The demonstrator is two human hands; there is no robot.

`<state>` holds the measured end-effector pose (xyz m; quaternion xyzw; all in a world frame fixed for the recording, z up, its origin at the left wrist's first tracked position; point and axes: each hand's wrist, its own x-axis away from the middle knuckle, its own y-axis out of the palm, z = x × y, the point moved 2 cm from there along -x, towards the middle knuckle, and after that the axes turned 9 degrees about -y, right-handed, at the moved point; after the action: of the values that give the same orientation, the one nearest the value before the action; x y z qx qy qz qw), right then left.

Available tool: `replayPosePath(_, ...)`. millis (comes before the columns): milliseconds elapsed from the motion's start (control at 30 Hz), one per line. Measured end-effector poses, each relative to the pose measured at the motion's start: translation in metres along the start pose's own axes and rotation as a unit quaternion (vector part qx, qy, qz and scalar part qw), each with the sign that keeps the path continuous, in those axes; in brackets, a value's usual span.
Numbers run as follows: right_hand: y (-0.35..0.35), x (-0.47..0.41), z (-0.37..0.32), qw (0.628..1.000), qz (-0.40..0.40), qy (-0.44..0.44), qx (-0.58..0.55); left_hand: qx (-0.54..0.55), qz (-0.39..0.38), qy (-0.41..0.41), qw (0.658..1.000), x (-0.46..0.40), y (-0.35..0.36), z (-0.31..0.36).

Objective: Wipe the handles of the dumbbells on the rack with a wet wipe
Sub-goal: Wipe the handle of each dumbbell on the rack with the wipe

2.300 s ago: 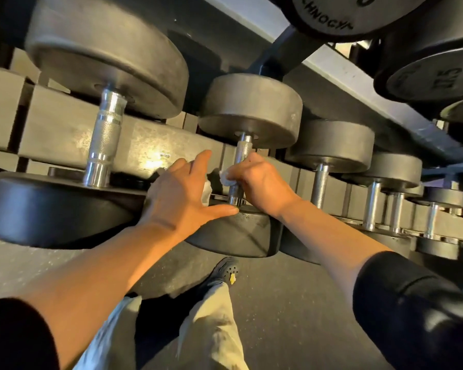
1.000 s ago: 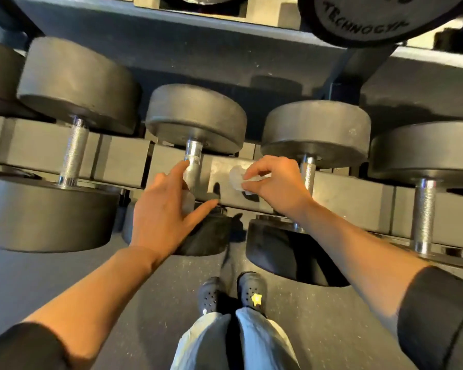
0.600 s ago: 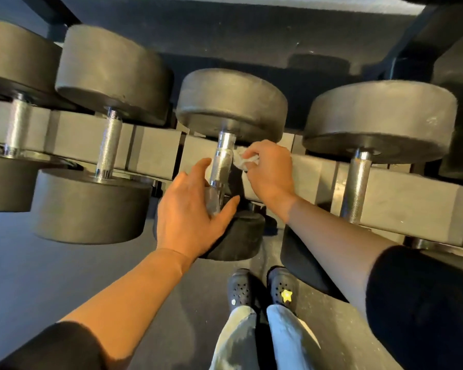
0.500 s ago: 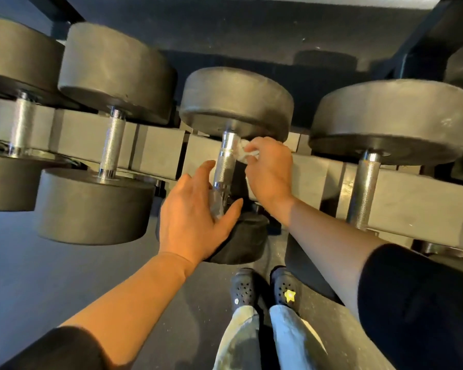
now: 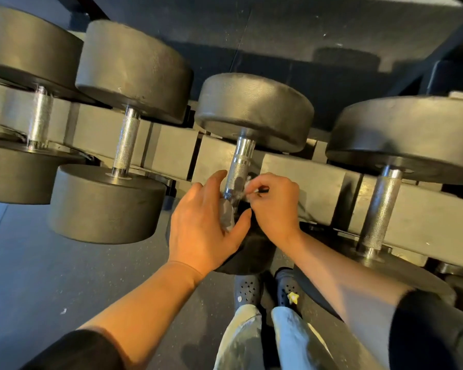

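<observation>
Several black dumbbells lie in a row on the rack [image 5: 171, 153], each with a knurled steel handle. The centre dumbbell [image 5: 254, 108] has its handle [image 5: 238, 166] right in front of me. My right hand [image 5: 275, 206] pinches a white wet wipe [image 5: 247, 186] against the lower end of that handle. Just left of the handle, my left hand [image 5: 203, 225] holds a pale crumpled piece [image 5: 226, 217] between thumb and palm; whether it is a wipe or a packet I cannot tell. The dumbbell's near head is mostly hidden by both hands.
Neighbouring dumbbell handles stand to the left [image 5: 126, 145] and the right [image 5: 380, 206]. A dark upper shelf [image 5: 278, 36] overhangs the row. My feet in black clogs [image 5: 265, 289] stand on the dark rubber floor [image 5: 51, 276] below the rack.
My right hand has slid the wipe from the upper part of the centre handle down to its lower end. My left hand has stayed beside the handle.
</observation>
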<state>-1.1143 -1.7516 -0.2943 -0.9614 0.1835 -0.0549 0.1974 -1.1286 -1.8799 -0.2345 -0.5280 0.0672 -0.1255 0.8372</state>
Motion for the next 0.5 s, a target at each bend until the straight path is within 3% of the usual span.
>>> replayPosePath(133, -0.003, 0.004, -0.003, 0.999, -0.047, 0.015, -0.008, 0.007, 0.000, 0.006, 1.000, 0.000, 0.000, 0.000)
replayPosePath(333, -0.015, -0.021, -0.014, 0.988, 0.143, -0.036, -0.055, 0.005, 0.006, 0.008, 1.000, 0.001, 0.000, 0.000)
replayPosePath(500, -0.003, -0.027, -0.012, 0.991, 0.109, -0.068, -0.028, 0.004, 0.011, 0.000, 1.000, 0.001, 0.000, 0.000)
